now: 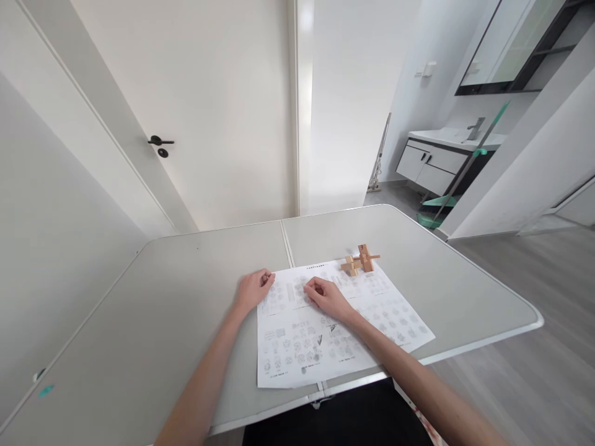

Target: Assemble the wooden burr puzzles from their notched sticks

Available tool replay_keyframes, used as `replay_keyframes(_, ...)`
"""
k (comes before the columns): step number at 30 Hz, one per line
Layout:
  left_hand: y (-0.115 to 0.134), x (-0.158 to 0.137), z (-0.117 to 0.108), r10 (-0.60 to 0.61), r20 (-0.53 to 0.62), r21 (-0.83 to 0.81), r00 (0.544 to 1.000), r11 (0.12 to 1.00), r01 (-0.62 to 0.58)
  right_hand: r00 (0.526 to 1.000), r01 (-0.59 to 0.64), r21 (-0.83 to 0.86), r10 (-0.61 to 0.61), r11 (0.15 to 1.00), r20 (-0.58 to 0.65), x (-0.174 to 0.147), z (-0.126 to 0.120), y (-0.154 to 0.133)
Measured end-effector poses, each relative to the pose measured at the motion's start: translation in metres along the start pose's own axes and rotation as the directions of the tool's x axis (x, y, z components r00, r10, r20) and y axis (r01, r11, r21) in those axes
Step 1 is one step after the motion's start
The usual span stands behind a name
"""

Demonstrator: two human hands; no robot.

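A printed instruction sheet (297, 365) with rows of small grey diagrams lies flat on the table. My left hand (255, 289) rests at the sheet's upper left edge, its fingers loosely curled and nothing showing in them. On the upper middle of the paper lies my right hand (330, 298), closed in a loose fist, also with no object visible. Beyond it, at the sheet's upper right edge, are two interlocking wooden puzzles: a lighter one (352, 266) and a darker brown one (366, 258). They sit close together, apart from both hands.
The pale folding table (162, 322) has a centre seam and a metal rim. A white door (223, 111) with a black handle stands behind it. At the right are a washbasin cabinet (432, 164) and a green broom and dustpan (430, 220).
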State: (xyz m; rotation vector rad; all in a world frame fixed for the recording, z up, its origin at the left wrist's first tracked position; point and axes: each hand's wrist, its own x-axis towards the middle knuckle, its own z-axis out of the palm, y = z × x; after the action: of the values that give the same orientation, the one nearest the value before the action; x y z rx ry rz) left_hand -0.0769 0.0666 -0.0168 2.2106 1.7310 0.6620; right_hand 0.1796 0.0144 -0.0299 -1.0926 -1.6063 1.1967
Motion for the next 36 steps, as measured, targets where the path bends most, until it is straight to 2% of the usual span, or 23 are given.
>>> replay_keyframes(10, 0.0005, -0.0001, 0.0, 0.0, 0.007, 0.011, 1.0, 1.0, 0.0, 0.999, -0.034, 0.015, 0.034, 0.999, 0.004, -0.0018, -0.0013, -0.0058)
replay_keyframes(36, 0.0026, 0.0001, -0.0009, 0.001, 0.002, 0.027, 1.0, 1.0, -0.001, 1.0, -0.011, 0.012, 0.011, 1.0, -0.003, -0.0006, -0.0007, -0.0024)
